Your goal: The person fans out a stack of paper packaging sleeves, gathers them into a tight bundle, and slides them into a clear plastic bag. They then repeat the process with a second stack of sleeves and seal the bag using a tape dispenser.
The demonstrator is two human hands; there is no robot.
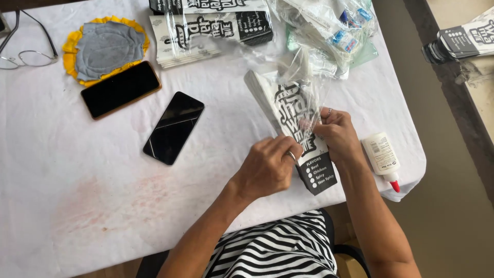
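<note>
Head view: the black-and-white paper sleeve (pixel 301 134) runs diagonally away from the person, between both hands; left hand (pixel 268 167) and right hand (pixel 337 135) pinch it, right nearer its clear wrap (pixel 303 77).

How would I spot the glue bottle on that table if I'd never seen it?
Start at the white table and go to its near right corner, just right of the right hand. The glue bottle lies there on its side: small and white, and its red tip sets it apart from the black-and-white packets.
</note>
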